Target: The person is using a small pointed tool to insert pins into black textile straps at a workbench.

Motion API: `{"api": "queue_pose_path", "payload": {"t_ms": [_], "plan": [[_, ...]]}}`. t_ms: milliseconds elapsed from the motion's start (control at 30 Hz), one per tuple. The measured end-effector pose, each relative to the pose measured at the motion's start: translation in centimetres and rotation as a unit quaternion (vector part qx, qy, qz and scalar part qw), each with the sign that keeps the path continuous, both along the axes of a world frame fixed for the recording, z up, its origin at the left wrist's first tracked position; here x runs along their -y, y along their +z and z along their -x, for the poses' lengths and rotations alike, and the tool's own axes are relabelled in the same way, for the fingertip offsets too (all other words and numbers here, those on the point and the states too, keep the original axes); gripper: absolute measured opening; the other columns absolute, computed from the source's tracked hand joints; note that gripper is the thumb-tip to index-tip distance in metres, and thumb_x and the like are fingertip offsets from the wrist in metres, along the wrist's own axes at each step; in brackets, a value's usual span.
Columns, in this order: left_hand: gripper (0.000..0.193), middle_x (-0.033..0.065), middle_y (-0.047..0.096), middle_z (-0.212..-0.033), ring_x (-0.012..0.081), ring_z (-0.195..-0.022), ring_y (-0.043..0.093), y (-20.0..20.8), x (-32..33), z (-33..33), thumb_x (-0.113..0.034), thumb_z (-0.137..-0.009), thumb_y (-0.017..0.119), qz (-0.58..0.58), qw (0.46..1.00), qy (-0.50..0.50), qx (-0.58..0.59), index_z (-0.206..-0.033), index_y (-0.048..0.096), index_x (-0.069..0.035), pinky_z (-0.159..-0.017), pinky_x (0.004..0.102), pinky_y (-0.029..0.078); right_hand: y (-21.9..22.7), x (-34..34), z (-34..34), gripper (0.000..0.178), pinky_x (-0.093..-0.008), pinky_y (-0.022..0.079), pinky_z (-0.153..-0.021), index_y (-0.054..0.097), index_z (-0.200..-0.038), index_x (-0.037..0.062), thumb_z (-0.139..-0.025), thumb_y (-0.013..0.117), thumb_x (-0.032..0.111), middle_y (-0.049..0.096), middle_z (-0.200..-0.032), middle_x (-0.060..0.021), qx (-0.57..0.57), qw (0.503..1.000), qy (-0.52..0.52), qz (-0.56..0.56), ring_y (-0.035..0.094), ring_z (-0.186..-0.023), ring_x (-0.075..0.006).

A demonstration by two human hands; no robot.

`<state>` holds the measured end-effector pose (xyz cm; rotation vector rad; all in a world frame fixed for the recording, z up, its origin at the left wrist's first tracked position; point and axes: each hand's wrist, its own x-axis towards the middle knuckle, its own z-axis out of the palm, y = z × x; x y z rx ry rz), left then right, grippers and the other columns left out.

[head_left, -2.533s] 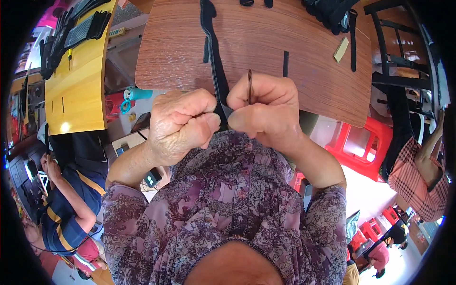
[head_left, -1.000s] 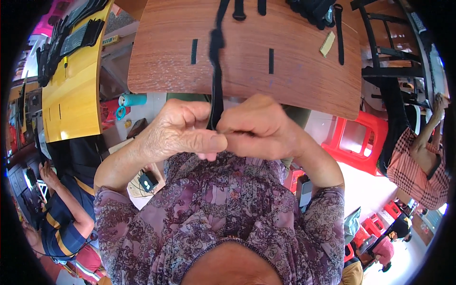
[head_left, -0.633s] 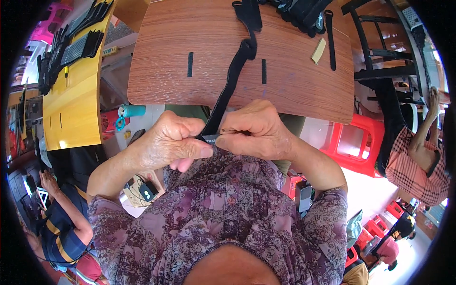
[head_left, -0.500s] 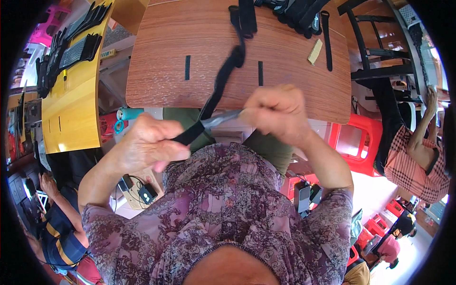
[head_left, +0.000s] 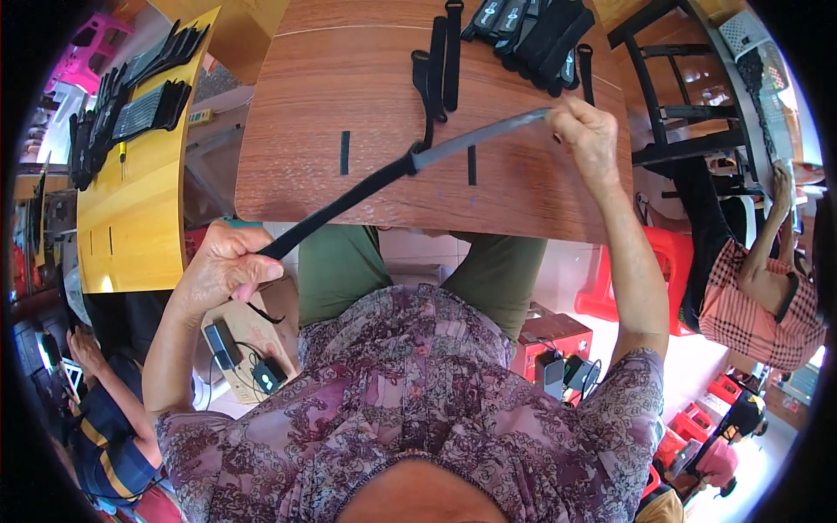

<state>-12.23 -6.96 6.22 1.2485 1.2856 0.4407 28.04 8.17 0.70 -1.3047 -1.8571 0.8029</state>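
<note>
A long strap (head_left: 349, 200) is stretched slantwise in front of me, black over its left part and grey toward its right end. My left hand (head_left: 228, 270) is closed round the black end, below the table's near left edge; a short dark tail hangs under the fist. My right hand (head_left: 586, 139) pinches the grey end over the right side of the table. Near the strap's middle, a looped black strap (head_left: 422, 83) lies on the tabletop and meets or passes behind it; I cannot tell if they are joined.
Further black straps (head_left: 452, 61) lie on the brown table (head_left: 288, 105), with a pile of black straps (head_left: 545, 44) at the far right. Two short black strips mark the tabletop. A yellow table (head_left: 131, 218) with strap bundles stands left, a red stool (head_left: 671, 270) right. People sit on both sides.
My right hand has moved up and right, my left hand slightly left and down. The strap between them has gone from short and bunched to long and taut.
</note>
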Motion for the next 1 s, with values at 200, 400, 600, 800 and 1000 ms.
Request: {"api": "queue_pose_path", "payload": {"t_ms": [200, 400, 600, 800, 1000], "plan": [[0.018, -0.0023, 0.048, -0.057, 0.0010, -0.040, 0.043, -1.8, 0.0, -0.7, -0.008, -0.078, 0.069, 0.036, 0.998, 0.051, 0.013, -0.068, 0.058, 0.003, -0.037, 0.0171, 0.030, 2.1, -1.2, -1.7, 0.015, -0.0227, 0.039, -0.053, 0.060, -0.065, -0.0007, -0.075, 0.057, 0.010, 0.053, -0.050, -0.0012, -0.011, 0.995, -0.103, -0.011, 0.048, -0.056, -0.0050], [0.024, -0.0028, 0.047, -0.046, 0.0037, -0.034, 0.041, -4.1, -0.3, 0.3, -0.018, -0.073, 0.075, 0.056, 0.993, 0.105, 0.007, -0.067, 0.059, 0.000, -0.034, 0.0186, 0.029, 3.0, -6.6, -8.9, 0.018, -0.0227, 0.033, -0.050, 0.057, -0.061, 0.0007, -0.073, 0.063, 0.012, 0.047, -0.056, 0.0049, -0.034, 0.965, -0.237, -0.104, 0.039, -0.054, -0.0055], [0.020, 0.0004, 0.052, -0.049, 0.0044, -0.035, 0.043, -4.6, -0.1, -1.1, -0.017, -0.075, 0.072, 0.036, 0.976, 0.182, 0.111, -0.072, 0.061, 0.000, -0.034, 0.0173, 0.030, 9.3, -7.0, -1.4, 0.015, -0.0213, 0.035, -0.048, 0.062, -0.071, 0.0009, -0.079, 0.062, 0.014, 0.049, -0.056, 0.0042, 0.033, 0.975, -0.089, -0.199, 0.042, -0.052, -0.0047], [0.016, 0.0011, 0.053, -0.049, 0.0057, -0.035, 0.042, -5.1, -0.1, -2.3, -0.014, -0.076, 0.070, 0.037, 0.963, 0.201, 0.173, -0.074, 0.062, 0.000, -0.035, 0.0193, 0.031, 11.1, -9.5, 4.6, 0.018, -0.0170, 0.030, -0.047, 0.063, -0.069, 0.0050, -0.083, 0.064, 0.016, 0.049, -0.055, 0.0061, -0.018, 0.971, -0.044, -0.233, 0.042, -0.051, -0.0003], [0.009, -0.0034, 0.051, -0.053, 0.0016, -0.041, 0.043, -3.3, 0.3, -3.6, -0.010, -0.080, 0.067, 0.064, 0.978, 0.110, 0.163, -0.078, 0.062, -0.001, -0.037, 0.0177, 0.030, 11.6, -12.2, 9.4, 0.021, -0.0186, 0.030, -0.046, 0.062, -0.067, 0.0049, -0.081, 0.063, 0.021, 0.049, -0.051, 0.0050, -0.029, 0.977, -0.035, -0.206, 0.042, -0.049, -0.0013]]}}
